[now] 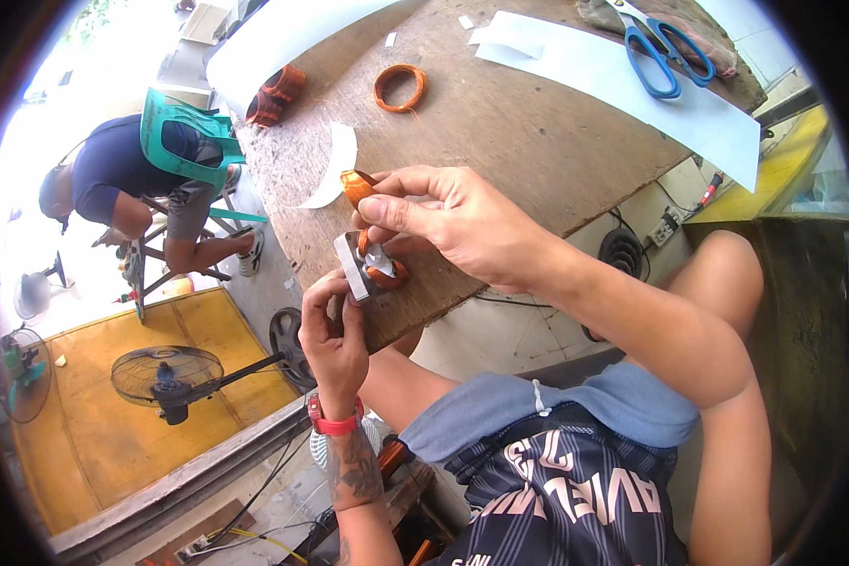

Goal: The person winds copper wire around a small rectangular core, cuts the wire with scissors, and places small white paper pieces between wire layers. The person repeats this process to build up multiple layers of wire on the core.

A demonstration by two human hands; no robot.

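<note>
My right hand (424, 212) is closed, pinching a bundle of copper wire (357, 184) between thumb and fingers above a small metal core (351, 264). Orange copper windings (387, 275) sit in the core around a pale paper-like insert (375, 260). My left hand (335, 325), with a red watch on its wrist, grips the near end of the core at the wooden table's edge. A curved white paper strip (340, 156) lies just beyond.
A loose copper ring (400, 88), bundled coils (274, 94), white sheets (613, 113) and blue-handled scissors (651, 66) are on the table (538, 189). A person (123, 179) bends by a green chair (179, 132) at left, near a standing fan (167, 382).
</note>
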